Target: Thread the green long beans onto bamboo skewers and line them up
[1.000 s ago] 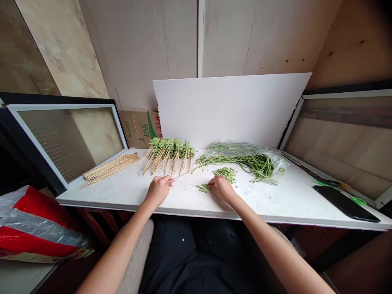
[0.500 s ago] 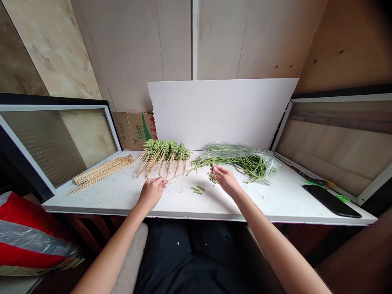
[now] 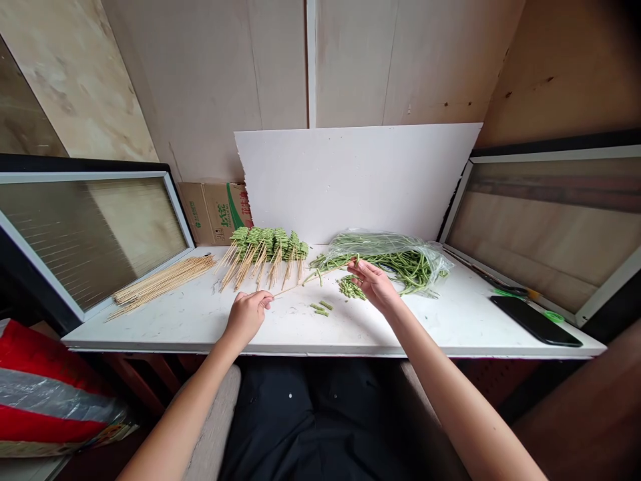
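My left hand (image 3: 247, 315) rests on the white table (image 3: 200, 321), its fingers pinched on one bamboo skewer (image 3: 295, 287) that points up and right. My right hand (image 3: 374, 283) is raised a little above the table, pinching a short green bean piece (image 3: 356, 262) near the skewer's tip. A small heap of cut bean pieces (image 3: 349, 288) lies just left of that hand. Two or three loose pieces (image 3: 321, 308) lie between my hands.
Finished bean skewers (image 3: 263, 250) lie fanned at the back. A bundle of bare skewers (image 3: 160, 284) sits at the left. Long beans in a clear bag (image 3: 395, 257) lie at the right. A black phone (image 3: 535, 321) and scissors (image 3: 501, 288) are far right. A cardboard box (image 3: 215, 212) stands behind.
My right hand left the loose pieces on the table, rose and moved back toward the bean bag with one piece pinched. My left hand stayed put with the skewer.
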Action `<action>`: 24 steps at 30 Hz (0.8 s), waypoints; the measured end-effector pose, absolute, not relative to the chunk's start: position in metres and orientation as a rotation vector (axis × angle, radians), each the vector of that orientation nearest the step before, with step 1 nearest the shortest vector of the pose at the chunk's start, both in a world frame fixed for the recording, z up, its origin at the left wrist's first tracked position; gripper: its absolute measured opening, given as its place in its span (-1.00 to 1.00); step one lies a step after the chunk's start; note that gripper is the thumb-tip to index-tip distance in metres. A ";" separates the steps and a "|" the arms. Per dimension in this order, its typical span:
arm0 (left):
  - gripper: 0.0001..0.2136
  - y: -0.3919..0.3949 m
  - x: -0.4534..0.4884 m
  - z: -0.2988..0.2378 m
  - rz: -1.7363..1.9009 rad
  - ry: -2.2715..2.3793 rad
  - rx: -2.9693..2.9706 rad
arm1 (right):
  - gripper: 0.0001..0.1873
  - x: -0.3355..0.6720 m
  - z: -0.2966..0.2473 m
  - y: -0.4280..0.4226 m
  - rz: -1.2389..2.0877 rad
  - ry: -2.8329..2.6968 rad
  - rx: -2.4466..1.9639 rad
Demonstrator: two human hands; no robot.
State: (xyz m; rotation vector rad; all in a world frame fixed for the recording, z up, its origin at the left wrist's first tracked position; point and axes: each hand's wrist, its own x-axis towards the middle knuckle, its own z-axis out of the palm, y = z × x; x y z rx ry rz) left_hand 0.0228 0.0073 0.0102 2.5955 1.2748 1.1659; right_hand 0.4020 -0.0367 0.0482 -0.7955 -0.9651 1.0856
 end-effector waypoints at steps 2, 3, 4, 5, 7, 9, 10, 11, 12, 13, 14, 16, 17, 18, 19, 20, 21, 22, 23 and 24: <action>-0.76 0.007 0.024 0.011 1.162 1.274 2.594 | -0.58 0.401 0.051 -0.038 1.073 -0.961 -0.800; -0.76 0.006 0.024 0.011 1.164 1.276 2.594 | -0.58 0.401 0.052 -0.039 1.069 -0.959 -0.800; -0.76 0.006 0.025 0.011 1.167 1.278 2.594 | -0.58 0.400 0.052 -0.039 1.066 -0.956 -0.799; -0.76 0.006 0.025 0.011 1.169 1.280 2.594 | -0.58 0.400 0.052 -0.039 1.065 -0.953 -0.798; -0.76 0.006 0.025 0.010 1.170 1.281 2.594 | -0.58 0.400 0.052 -0.040 1.064 -0.948 -0.804; -0.76 0.007 0.024 0.010 1.163 1.280 2.593 | -0.59 0.400 0.051 -0.039 1.064 -0.947 -0.813; -0.76 0.007 0.024 0.009 1.159 1.281 2.594 | -0.59 0.400 0.050 -0.039 1.064 -0.948 -0.815; -0.76 0.007 0.024 0.009 1.156 1.284 2.594 | -0.60 0.401 0.049 -0.038 1.065 -0.948 -0.815; -0.75 0.008 0.023 0.009 1.152 1.288 2.595 | -0.61 0.401 0.048 -0.038 1.065 -0.948 -0.812; -0.75 0.008 0.023 0.009 1.149 1.295 2.595 | -0.62 0.402 0.048 -0.038 1.065 -0.949 -0.808; -0.75 0.008 0.023 0.009 1.145 1.303 2.593 | -0.62 0.402 0.047 -0.038 1.065 -0.952 -0.804; -0.75 0.008 0.023 0.009 1.134 1.318 2.586 | -0.63 0.402 0.047 -0.038 1.061 -0.961 -0.800; -0.75 0.008 0.023 0.009 1.128 1.324 2.582 | -0.63 0.401 0.047 -0.038 1.053 -0.968 -0.803; -0.75 0.008 0.023 0.010 1.123 1.331 2.578 | -0.61 0.400 0.048 -0.039 1.038 -0.975 -0.810; -0.74 0.008 0.023 0.010 1.117 1.338 2.574 | -0.60 0.400 0.049 -0.039 1.018 -0.981 -0.822; -0.74 0.008 0.022 0.010 1.110 1.346 2.570 | -0.59 0.399 0.049 -0.039 0.993 -0.985 -0.835; -0.74 0.008 0.022 0.010 1.105 1.354 2.565 | -0.58 0.398 0.050 -0.039 0.970 -0.989 -0.845; -0.73 0.008 0.022 0.010 1.102 1.360 2.560 | -0.59 0.397 0.050 -0.039 0.951 -0.991 -0.852; -0.73 0.009 0.021 0.010 1.103 1.363 2.554 | -0.60 0.397 0.050 -0.038 0.938 -0.994 -0.853; -0.72 0.009 0.020 0.010 1.106 1.364 2.552 | -0.61 0.397 0.050 -0.037 0.930 -0.997 -0.852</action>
